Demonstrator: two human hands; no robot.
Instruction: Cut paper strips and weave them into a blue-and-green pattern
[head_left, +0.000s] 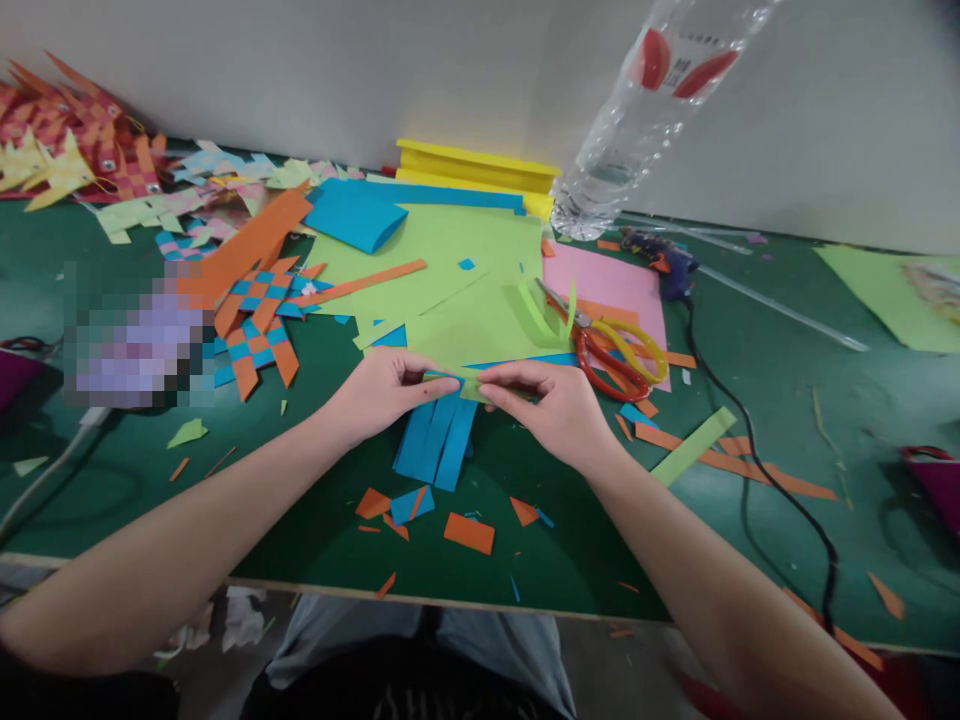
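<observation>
My left hand (397,393) and my right hand (544,400) meet near the middle of the table. Each is closed in a pinch on a short green paper strip (470,386), held where it crosses some blue paper strips (437,447). The blue strips hang side by side below my fingers. Behind my hands lies a large light green paper sheet (450,270). Scissors (619,355) with red and yellow handles rest just beyond my right hand, near a curled green strip (551,315).
Woven orange and blue paper pieces (259,310) lie left, beside a phone (139,340) on a cable. A glue gun (667,265) with a black cord and a tall plastic bottle (645,120) are right. Paper scraps (469,533) litter the front; red paper fish (82,130) are piled far left.
</observation>
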